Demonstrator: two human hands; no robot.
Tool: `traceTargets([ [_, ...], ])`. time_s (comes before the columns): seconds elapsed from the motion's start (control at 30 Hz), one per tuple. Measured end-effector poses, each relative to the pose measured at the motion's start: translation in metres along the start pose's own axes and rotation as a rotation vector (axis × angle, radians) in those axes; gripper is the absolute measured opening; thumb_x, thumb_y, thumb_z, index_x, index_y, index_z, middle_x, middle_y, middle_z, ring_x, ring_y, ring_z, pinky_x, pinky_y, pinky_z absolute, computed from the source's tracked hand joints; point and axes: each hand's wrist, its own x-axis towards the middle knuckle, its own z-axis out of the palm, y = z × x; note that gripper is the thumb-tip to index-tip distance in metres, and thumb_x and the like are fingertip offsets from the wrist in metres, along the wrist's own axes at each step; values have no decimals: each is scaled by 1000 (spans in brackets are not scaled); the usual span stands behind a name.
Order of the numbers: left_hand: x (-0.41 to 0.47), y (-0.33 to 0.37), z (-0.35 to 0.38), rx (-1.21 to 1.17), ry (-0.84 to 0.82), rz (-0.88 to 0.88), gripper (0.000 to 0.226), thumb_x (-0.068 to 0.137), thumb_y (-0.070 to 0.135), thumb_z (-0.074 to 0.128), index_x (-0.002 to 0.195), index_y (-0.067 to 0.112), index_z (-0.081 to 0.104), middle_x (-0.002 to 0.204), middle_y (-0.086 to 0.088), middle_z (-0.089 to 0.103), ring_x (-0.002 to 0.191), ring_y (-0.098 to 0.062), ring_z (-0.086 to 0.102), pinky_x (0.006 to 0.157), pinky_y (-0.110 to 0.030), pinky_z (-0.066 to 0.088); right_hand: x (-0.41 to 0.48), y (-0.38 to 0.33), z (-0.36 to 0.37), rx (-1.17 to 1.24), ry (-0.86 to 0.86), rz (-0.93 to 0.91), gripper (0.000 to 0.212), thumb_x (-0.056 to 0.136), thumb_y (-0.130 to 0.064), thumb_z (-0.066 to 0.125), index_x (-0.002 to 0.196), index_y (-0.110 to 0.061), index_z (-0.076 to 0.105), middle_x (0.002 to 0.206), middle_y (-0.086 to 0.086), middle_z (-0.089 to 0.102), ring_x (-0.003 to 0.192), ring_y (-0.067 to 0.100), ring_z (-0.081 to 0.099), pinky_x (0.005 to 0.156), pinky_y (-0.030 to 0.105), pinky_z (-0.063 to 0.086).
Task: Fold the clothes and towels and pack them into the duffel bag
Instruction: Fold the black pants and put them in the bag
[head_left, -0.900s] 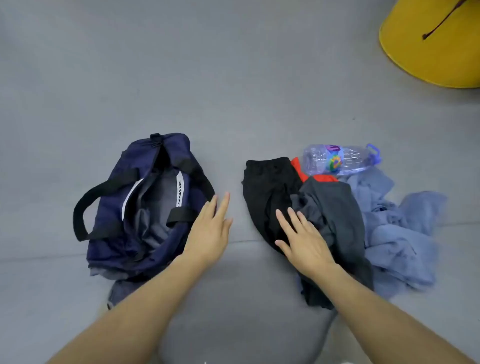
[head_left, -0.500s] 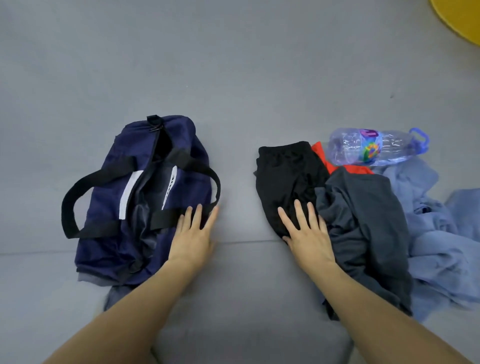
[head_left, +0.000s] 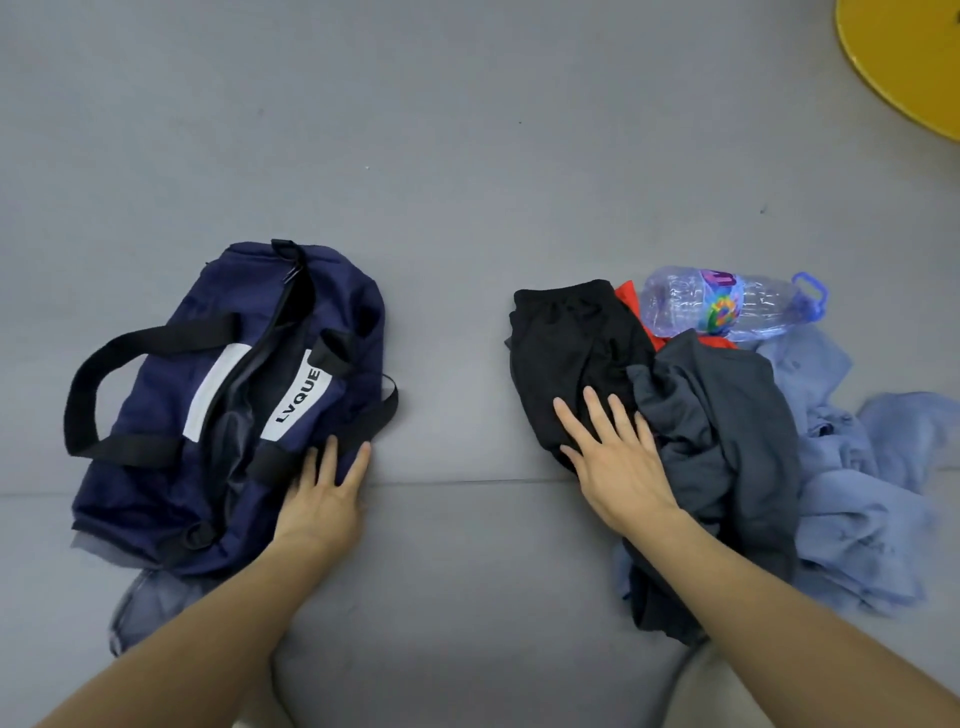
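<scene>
A navy duffel bag with black handles and white stripes lies unzipped on the left of the grey surface. My left hand rests flat on its right lower edge, fingers spread, gripping nothing. On the right is a heap of clothes: a black garment, a dark grey garment, a bit of red cloth and light blue cloth. My right hand lies flat, fingers apart, on the black garment where it meets the dark grey one.
A clear plastic bottle with a blue handle lies at the far edge of the heap. Grey-blue fabric pokes out under the bag's near end. A yellow round object sits at the top right. A seam crosses the surface.
My left hand has slid left from the bare surface onto the bag's edge. My right hand has shifted slightly up the black garment. The camera view has moved.
</scene>
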Motion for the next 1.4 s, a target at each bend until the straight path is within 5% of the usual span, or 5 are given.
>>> traceTargets([
  [0.57, -98, 75, -231, -716, 545, 283, 72, 96, 18, 60, 159, 26, 25, 148, -2, 45, 127, -24, 49, 105, -34, 41, -38, -53, -295, 1477, 274, 26, 18, 103, -13, 46, 105, -11, 64, 98, -3, 67, 94, 7, 60, 89, 25, 45],
  [0.7, -146, 52, -270, -790, 666, 218, 17, 94, 16, 56, 103, 25, 66, 105, 6, 69, 103, -19, 62, 84, -30, 47, -61, -54, -334, 1803, 201, -43, 24, 100, -17, 51, 99, -24, 74, 108, 4, 71, 109, 22, 65, 99, 37, 47],
  [0.9, -222, 33, -312, -934, 717, 263, 7, 97, 31, 55, 94, 30, 62, 81, 11, 68, 79, -8, 63, 74, -32, 50, -90, -56, -356, 1241, 360, -36, 36, 97, -3, 48, 95, -34, 67, 97, -14, 72, 99, 9, 65, 94, 36, 51],
  [1.13, -291, 58, -338, -948, 648, 443, 18, 90, 21, 60, 102, 33, 53, 93, 7, 71, 88, -16, 66, 81, -42, 53, -148, -108, -385, 744, 274, -503, 80, 90, -32, 69, 149, -58, 21, 151, -33, 35, 136, -11, 35, 110, 18, 31],
  [1.4, -333, 51, -334, -977, 448, 519, 20, 91, 18, 56, 106, 29, 47, 101, 13, 70, 96, -13, 67, 83, -40, 55, -173, -121, -387, 494, 462, -575, 82, 95, -24, 61, 155, -49, 11, 128, -8, 54, 107, 20, 60, 85, 38, 52],
])
